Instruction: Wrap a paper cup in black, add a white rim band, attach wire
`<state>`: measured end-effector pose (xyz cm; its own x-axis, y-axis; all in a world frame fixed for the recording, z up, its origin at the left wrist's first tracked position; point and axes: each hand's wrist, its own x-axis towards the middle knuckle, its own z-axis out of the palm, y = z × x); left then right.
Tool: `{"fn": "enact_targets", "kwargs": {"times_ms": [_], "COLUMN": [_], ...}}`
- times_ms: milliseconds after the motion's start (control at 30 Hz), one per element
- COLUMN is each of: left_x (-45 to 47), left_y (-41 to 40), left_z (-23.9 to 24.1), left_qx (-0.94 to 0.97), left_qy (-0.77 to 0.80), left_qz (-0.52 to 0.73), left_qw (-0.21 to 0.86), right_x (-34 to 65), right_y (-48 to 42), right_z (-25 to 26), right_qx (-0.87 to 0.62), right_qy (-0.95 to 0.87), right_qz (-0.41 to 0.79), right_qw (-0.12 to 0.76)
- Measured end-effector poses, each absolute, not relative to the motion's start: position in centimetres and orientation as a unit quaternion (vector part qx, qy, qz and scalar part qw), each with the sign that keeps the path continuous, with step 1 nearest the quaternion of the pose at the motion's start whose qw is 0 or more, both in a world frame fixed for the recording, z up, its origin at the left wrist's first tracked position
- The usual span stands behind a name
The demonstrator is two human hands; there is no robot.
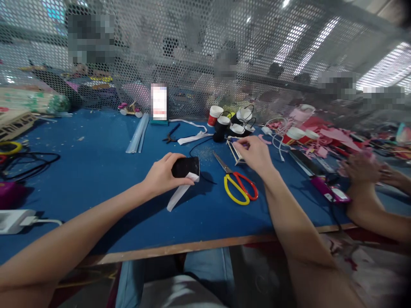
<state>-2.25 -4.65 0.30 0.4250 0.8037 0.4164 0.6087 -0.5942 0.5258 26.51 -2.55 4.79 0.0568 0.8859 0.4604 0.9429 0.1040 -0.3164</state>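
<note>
My left hand is closed around a small black cup-shaped piece, tipped on its side above the table. A white strip hangs down from this piece, beneath my thumb. To the right, my right hand has its fingers pinched together over a small frame of pale sticks. What sits between those fingertips is too small to make out. Scissors with one yellow and one red handle lie between my hands, blades slightly apart. A thin black cord runs behind the black piece.
Black and red-white paper cups stand at the back, near a white ribbon and pliers. A phone leans before the mesh. Clear sticks lie left. A purple glue gun and another person's hands are right.
</note>
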Motion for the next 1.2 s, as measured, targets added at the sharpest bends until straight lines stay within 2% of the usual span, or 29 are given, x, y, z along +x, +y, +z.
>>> {"fn": "enact_targets", "kwargs": {"times_ms": [33, 100, 167, 400, 567, 700, 833, 1000, 1200], "left_x": [-2.2, -2.0, -1.9, -1.5, -1.7, -2.1, -2.3, -2.0, -1.5], "left_y": [-4.7, -4.8, -5.0, -5.4, -5.5, -5.4, -5.2, -5.2, -6.4], "left_z": [0.3, 0.4, 0.5, 0.2, 0.3, 0.8, 0.7, 0.0, 0.2], "left_qx": [0.828, 0.819, 0.802, 0.772, 0.82, 0.883, 0.902, 0.905, 0.869], "left_qy": [0.422, 0.422, 0.429, 0.438, 0.343, 0.258, 0.256, 0.253, 0.243], "left_qz": [0.331, 0.339, 0.345, 0.351, 0.325, 0.293, 0.289, 0.335, 0.43], "left_qw": [0.161, 0.193, 0.231, 0.297, 0.322, 0.259, 0.19, 0.067, 0.0], "right_x": [25.1, 22.4, 20.1, 17.5, 18.4, 19.3, 19.8, 19.6, 18.5], "right_y": [-3.7, -5.9, -7.4, -8.7, -8.9, -8.7, -8.4, -8.5, -8.8], "right_z": [5.0, 5.1, 4.7, 2.5, 1.9, 1.6, 1.5, 1.4, 0.8], "right_qx": [-0.601, -0.478, -0.414, -0.423, -0.431, -0.442, -0.45, -0.443, -0.423], "right_qy": [-0.737, -0.817, -0.847, -0.808, -0.762, -0.733, -0.72, -0.733, -0.765], "right_qz": [0.018, 0.131, 0.158, 0.2, 0.24, 0.251, 0.243, 0.24, 0.219], "right_qw": [0.31, 0.295, 0.293, 0.359, 0.42, 0.451, 0.469, 0.457, 0.434]}}
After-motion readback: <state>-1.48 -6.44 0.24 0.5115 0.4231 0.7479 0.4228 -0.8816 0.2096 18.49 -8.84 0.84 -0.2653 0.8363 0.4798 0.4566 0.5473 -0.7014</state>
